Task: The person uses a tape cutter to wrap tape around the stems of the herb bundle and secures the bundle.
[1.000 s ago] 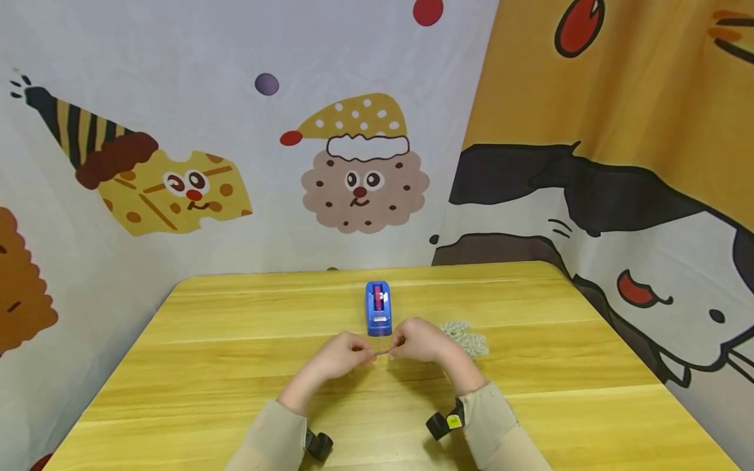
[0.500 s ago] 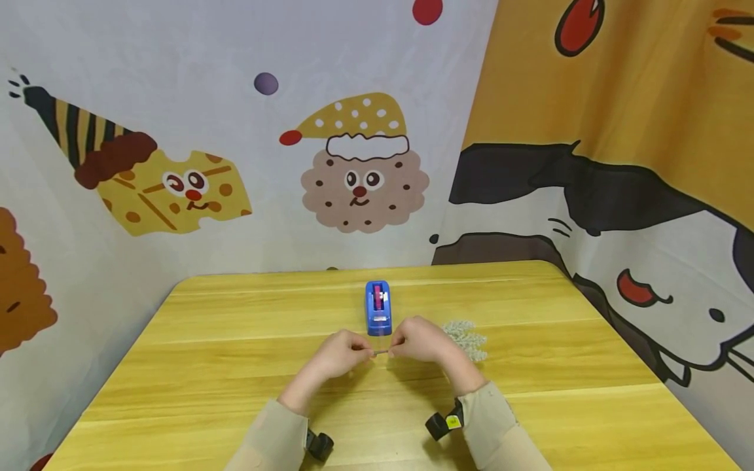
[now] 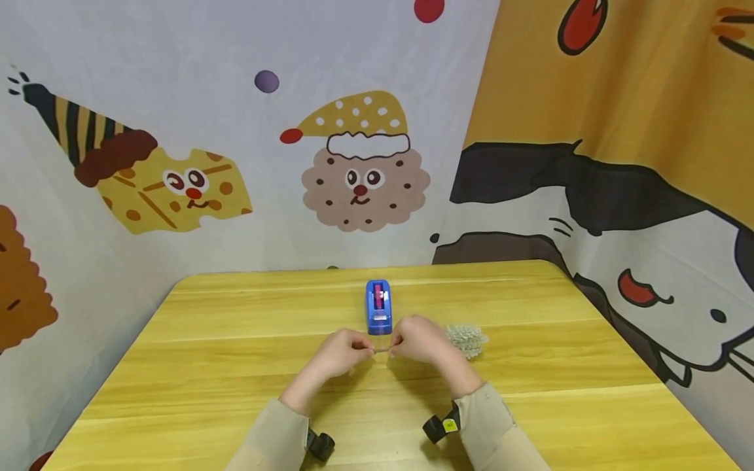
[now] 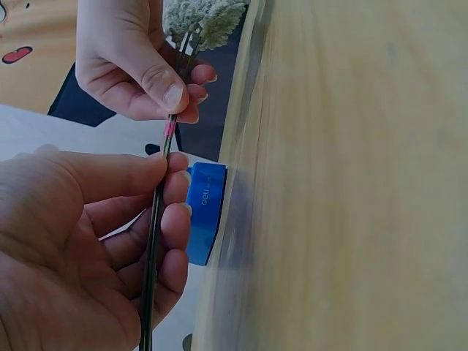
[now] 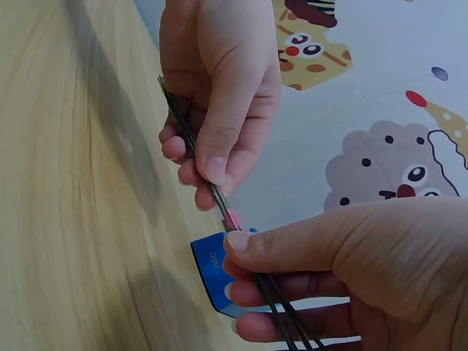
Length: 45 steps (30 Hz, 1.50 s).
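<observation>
Both hands hold a small bunch of thin dark green flower stems (image 4: 151, 270) sideways above the table. My left hand (image 3: 341, 353) pinches the stems between thumb and fingers on the bare end. To its right, my right hand (image 3: 419, 339) pinches them nearer the pale, fluffy flower heads (image 3: 467, 340), which stick out past it. Between the hands, a pink band (image 4: 169, 129) goes round the stems. Just beyond the hands stands a blue tape dispenser (image 3: 379, 307) with a pink-red roll core. A faint clear strip seems to run from it towards the stems.
The wood-grain table (image 3: 235, 379) reaches back to a cartoon-printed cloth wall (image 3: 206, 78). A black wrist camera (image 3: 321, 447) hangs under the left sleeve, another wrist camera (image 3: 436, 428) under the right.
The flower heads beside the right hand have turned and look more bunched, as though the stems rolled between the fingers. Both hands stay nearly in place; the dispenser has not visibly moved.
</observation>
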Each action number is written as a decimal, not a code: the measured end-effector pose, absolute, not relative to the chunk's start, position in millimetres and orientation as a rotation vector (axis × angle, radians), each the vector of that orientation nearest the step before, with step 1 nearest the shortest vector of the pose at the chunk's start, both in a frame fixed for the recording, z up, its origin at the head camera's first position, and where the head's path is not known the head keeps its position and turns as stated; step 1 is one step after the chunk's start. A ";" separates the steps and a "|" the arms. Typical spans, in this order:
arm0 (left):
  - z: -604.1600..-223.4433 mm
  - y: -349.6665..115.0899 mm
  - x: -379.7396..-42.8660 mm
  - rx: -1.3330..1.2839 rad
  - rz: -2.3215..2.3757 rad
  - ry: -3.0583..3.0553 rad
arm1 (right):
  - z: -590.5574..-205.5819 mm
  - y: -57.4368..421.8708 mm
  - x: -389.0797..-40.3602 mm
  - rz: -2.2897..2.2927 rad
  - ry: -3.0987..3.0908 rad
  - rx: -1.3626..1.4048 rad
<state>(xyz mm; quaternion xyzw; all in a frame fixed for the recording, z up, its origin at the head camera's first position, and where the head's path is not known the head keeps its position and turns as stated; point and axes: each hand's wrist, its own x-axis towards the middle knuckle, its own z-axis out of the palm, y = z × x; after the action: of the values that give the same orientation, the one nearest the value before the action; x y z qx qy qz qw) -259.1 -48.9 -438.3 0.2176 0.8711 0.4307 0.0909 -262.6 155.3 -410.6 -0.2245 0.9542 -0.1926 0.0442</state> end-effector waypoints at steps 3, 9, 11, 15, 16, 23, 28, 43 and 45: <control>-438.4 -48.6 -259.5 0.630 1.279 2.604 | -410.5 154.0 -262.3 -0.563 2.936 -0.671; -437.0 -48.2 -259.0 0.603 1.297 2.615 | -410.2 151.0 -261.9 -0.578 2.954 -0.650; -436.5 -48.1 -258.8 0.603 1.301 2.622 | -410.2 150.1 -261.7 -0.590 2.959 -0.644; -435.4 -47.9 -258.1 0.602 1.302 2.617 | -411.2 149.8 -260.9 -0.602 2.967 -0.650; -435.1 -47.9 -257.9 0.600 1.300 2.612 | -411.4 149.8 -260.9 -0.598 2.970 -0.651; -437.4 -49.0 -257.9 0.627 1.252 2.579 | -415.1 149.7 -261.8 -0.597 2.970 -0.633; -438.4 -49.8 -258.4 0.637 1.228 2.573 | -416.0 150.8 -263.7 -0.632 2.945 -0.631; -436.6 -49.5 -258.9 0.594 1.299 2.608 | -409.9 156.2 -265.3 -0.681 2.880 -0.647; -436.1 -49.4 -258.9 0.591 1.302 2.618 | -409.5 155.8 -264.7 -0.685 2.890 -0.638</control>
<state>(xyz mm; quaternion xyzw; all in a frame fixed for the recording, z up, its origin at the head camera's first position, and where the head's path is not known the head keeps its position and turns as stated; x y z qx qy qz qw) -258.9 -49.4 -436.1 0.1974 0.8748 0.4352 0.0794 -264.7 155.8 -409.5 -0.2096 0.9501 -0.2253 0.0517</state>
